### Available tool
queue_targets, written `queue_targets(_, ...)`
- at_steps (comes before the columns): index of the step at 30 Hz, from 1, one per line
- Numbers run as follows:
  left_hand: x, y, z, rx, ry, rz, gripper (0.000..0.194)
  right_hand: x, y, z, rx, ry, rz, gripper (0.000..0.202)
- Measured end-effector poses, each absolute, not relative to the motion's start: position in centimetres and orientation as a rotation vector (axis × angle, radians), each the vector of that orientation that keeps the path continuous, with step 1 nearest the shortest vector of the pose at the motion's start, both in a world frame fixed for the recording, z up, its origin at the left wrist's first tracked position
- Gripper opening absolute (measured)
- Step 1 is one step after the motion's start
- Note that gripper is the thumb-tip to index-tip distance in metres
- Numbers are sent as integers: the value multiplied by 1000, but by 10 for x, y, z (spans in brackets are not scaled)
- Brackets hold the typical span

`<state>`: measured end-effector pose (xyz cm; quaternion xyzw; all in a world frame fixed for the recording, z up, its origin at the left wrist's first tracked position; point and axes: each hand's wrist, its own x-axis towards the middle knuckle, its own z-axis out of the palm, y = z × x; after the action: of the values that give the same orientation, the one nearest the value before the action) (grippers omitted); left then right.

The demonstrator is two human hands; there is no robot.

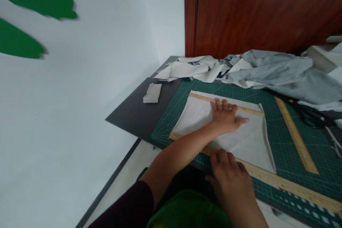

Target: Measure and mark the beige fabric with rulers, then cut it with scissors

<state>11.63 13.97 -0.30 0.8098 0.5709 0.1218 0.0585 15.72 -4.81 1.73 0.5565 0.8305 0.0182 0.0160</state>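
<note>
A pale rectangular piece of cloth (248,142) lies flat on the green cutting mat (267,96). A thin wooden ruler (248,110) lies across its far edge. My left hand (226,117) is open and flat on the cloth, thumb out to the right, its fingertips on that ruler. Along the near edge lies a long wooden ruler (294,185), reaching off to the right. My right hand (229,171) rests at this near ruler, fingertips over it and the thumb apart, pointing left. Part of the cloth is hidden under my left forearm.
A small folded cloth (152,93) lies on the dark table (133,114) at left. Heaped grey and white fabric (267,66) fills the back. Black-handled scissors (311,114) and another wooden ruler (296,135) lie at right. A white wall (93,78) borders the left side.
</note>
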Motion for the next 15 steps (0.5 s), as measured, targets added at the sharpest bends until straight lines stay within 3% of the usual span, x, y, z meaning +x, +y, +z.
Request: queue_targets(15,111,142,-1,2434,1736,358,90,149,-51,-15,1804,2641,318,33)
